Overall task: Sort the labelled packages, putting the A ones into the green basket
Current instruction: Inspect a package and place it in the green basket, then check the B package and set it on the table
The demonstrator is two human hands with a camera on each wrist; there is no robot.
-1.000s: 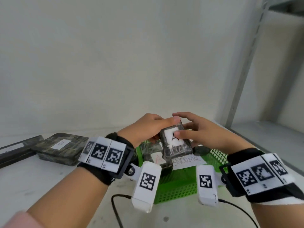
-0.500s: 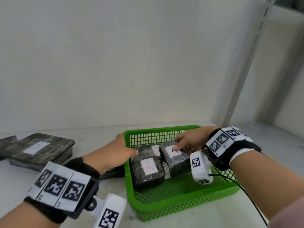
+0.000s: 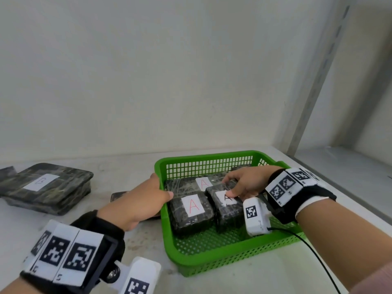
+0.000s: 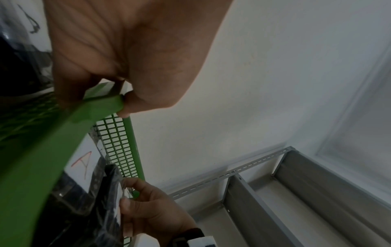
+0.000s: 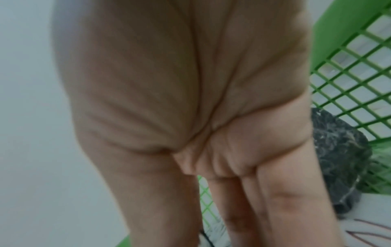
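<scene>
The green basket (image 3: 212,266) stands on the shelf at centre right. One dark wrapped package labelled A (image 3: 192,211) lies in it at the front left, and another A package (image 3: 203,183) lies behind. My right hand (image 3: 230,186) pinches a third, smaller A package (image 3: 228,211) set down inside the basket, thumb on its label. My left hand (image 3: 163,187) grips the basket's left rim. In the left wrist view its thumb and fingers (image 4: 127,107) pinch the green rim (image 4: 52,142), and my right hand (image 4: 148,208) holds the package's edge (image 4: 110,200).
A flat dark package labelled B (image 3: 46,187) lies at the far left, with another dark item (image 3: 7,171) behind it. A small dark object (image 3: 118,195) sits under my left hand. A grey shelf upright (image 3: 318,81) rises at the right. A black cable (image 3: 314,251) trails from my right wrist.
A second ago both hands held the small A package above the basket. The right hand lowered it into the basket; the left hand let go and took the basket's left rim.
</scene>
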